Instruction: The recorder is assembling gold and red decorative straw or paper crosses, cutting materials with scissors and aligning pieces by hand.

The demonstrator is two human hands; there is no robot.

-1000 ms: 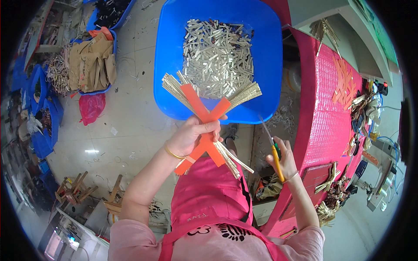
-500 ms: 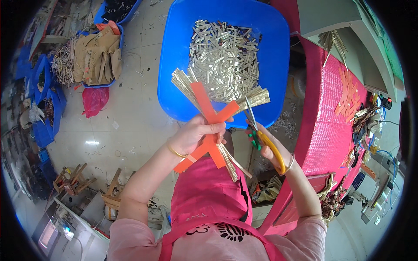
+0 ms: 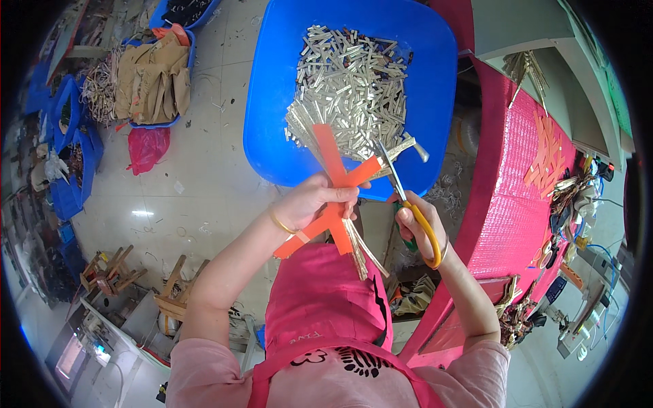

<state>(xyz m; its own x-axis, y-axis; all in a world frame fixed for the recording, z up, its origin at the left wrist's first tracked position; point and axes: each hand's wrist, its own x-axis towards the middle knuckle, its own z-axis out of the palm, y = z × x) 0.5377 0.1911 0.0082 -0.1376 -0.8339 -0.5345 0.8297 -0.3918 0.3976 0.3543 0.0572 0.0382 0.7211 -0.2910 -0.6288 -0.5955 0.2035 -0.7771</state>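
Note:
My left hand [image 3: 323, 204] is closed around crossed orange strips [image 3: 329, 153] and a bundle of flat gold strips [image 3: 305, 126]. The gold ends fan out past the orange at the upper left and hang below the hand. In my right hand [image 3: 418, 217] is a pair of scissors [image 3: 397, 178] with a yellow handle. Their blades cross the gold strips just beyond the upper right orange end. Past the blades, gold ends [image 3: 408, 145] show over the tub; whether they are cut loose I cannot tell. Something green shows beneath the right fingers.
Below my hands stands a blue tub [image 3: 272, 146] with many short gold pieces [image 3: 357, 88] in it. To the right is a pink-covered table [image 3: 507, 197] bearing orange strips [image 3: 543, 160]. Wooden stools [image 3: 112, 272] and a blue container with brown material [image 3: 153, 81] stand at left.
The scissors' blades have come together across the upper right gold strips, and that bundle's outer part looks thinner and scattered. My left hand and its strips have shifted slightly right.

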